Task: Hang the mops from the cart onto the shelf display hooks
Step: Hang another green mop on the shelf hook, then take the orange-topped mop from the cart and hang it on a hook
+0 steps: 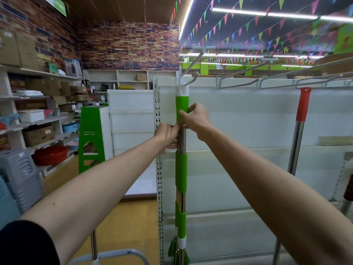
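A green mop [181,173] with a steel pole hangs upright against the white shelf panel [238,121]. Its white top loop sits over a display hook [191,81]. My right hand [194,119] grips the upper green grip of the handle. Just below, my left hand [167,135] is curled round the bare steel pole. A red-handled mop [302,106] hangs from another hook further right. The cart's grey rail [114,254] shows at the bottom edge, with a steel pole [94,245] standing in it.
More long hooks [248,70] stick out along the top of the shelf. A perforated upright [158,169] stands just left of the green mop. Stocked shelves [38,111], grey stools [21,173] and a green stand [91,138] fill the left side.
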Tool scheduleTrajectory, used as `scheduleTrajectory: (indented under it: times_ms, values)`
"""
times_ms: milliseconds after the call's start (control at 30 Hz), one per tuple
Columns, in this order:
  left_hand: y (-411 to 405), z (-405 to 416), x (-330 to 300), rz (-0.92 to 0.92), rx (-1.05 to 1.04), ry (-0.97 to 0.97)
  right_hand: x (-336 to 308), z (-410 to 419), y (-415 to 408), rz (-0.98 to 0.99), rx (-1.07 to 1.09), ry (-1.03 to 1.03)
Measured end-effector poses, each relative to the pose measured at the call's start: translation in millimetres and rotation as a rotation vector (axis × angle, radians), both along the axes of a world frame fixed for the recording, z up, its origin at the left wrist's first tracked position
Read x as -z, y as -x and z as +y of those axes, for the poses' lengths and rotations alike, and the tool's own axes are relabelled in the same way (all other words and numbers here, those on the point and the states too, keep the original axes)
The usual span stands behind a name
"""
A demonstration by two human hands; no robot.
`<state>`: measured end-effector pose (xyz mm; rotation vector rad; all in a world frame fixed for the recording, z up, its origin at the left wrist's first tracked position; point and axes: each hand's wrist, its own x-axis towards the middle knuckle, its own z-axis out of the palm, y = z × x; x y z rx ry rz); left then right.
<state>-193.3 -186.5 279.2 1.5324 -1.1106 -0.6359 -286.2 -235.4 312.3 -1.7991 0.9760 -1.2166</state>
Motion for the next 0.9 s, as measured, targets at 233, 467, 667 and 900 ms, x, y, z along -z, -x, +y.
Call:
scheduleTrajectory:
  times_ms: [233,467,667,900]
  values:
    - [-21.3,35.4,4.8,-0.033,-0.058,0.08,12.1,37.0,1.2,0.066,0.166,0.145]
    - [-62.3,112.0,32.4,-0.062,-0.075,0.097,39.1,110.0,-30.5,0.122,0.129,0.254]
    - [-118.9,178.1,77.7,-0.065,-0.148,0.111,87.1,166.1,-75.8,0.119,-0.095,0.161]
    - [-185.2,219.8,130.3,-0.034,-0.301,0.086,138.6,180.8,-136.7,0.147,-0.24,0.032]
